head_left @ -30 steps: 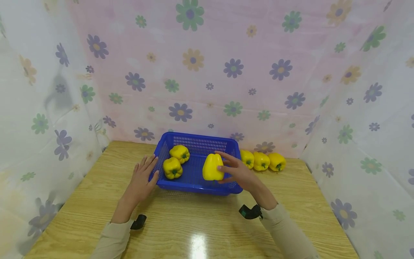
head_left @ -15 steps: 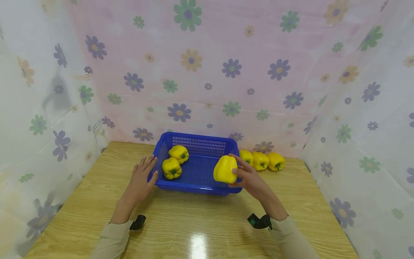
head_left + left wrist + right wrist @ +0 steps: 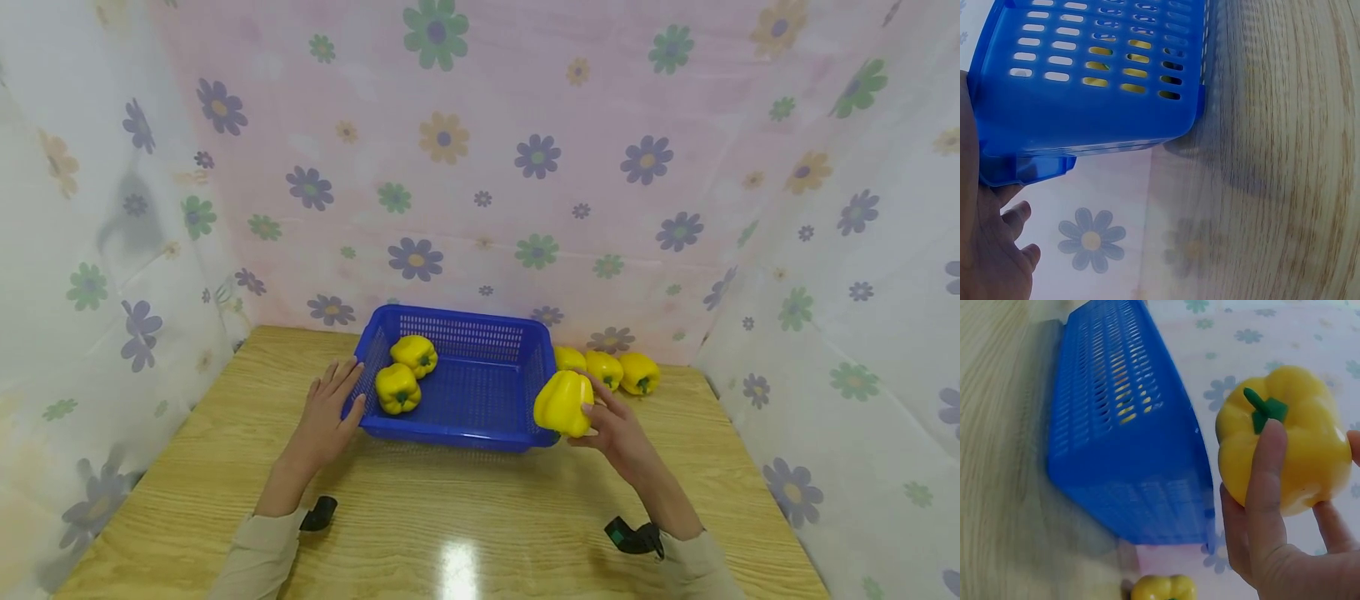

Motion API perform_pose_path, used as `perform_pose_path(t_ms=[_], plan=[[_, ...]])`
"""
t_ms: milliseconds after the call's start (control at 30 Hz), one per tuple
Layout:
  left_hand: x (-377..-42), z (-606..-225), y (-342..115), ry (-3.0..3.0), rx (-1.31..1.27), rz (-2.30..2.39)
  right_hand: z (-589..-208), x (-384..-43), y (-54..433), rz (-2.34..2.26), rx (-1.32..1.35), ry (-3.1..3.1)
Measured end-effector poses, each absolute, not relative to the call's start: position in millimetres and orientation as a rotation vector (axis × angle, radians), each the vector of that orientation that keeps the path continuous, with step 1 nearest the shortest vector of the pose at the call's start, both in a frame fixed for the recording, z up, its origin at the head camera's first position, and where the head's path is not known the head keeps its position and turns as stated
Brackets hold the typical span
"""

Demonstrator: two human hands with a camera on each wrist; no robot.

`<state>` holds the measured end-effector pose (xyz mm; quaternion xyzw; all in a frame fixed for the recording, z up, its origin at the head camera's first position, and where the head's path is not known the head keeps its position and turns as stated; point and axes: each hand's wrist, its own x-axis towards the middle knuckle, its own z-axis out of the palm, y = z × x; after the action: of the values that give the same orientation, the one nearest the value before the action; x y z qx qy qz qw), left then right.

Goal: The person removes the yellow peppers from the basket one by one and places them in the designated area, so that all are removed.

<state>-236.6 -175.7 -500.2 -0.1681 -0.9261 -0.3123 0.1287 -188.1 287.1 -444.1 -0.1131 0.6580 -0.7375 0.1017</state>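
Observation:
In the head view my right hand [image 3: 618, 429] grips a yellow bell pepper [image 3: 562, 404] at the right end of a blue plastic basket [image 3: 450, 436]. The right wrist view shows the pepper's [image 3: 1300, 444] green stem, with the fingers spread around its body and the pepper held higher than the basket's rim. Two more yellow bell peppers [image 3: 398, 389] lie in the left part of the basket. My left hand [image 3: 321, 425] rests with extended fingers against the basket's left rim. Up close, the left wrist view shows the slotted basket wall [image 3: 1085, 112], yellow showing through the slots.
To the right of the basket, several yellow bell peppers [image 3: 640, 374] sit in a row near the back of the wooden table [image 3: 420, 517]. A flower-printed cloth [image 3: 480, 167] hangs behind the table and along both sides.
My right hand has moved right and slightly toward me with the bell pepper, from over the basket's inside to its right end. My left hand stays at the left rim.

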Motion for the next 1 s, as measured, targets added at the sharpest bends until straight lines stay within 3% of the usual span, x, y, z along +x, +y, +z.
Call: perform_pose_path(t_ms=[467, 1000], plan=[[-237, -498, -175, -2.702, -0.490, -0.905, -453, -177, 320, -2.307, -0.114, 2.007], [-238, -502, -176, -2.686, -0.497, -0.911, -491, -204, 348, -2.057, 0.048, 2.171]])
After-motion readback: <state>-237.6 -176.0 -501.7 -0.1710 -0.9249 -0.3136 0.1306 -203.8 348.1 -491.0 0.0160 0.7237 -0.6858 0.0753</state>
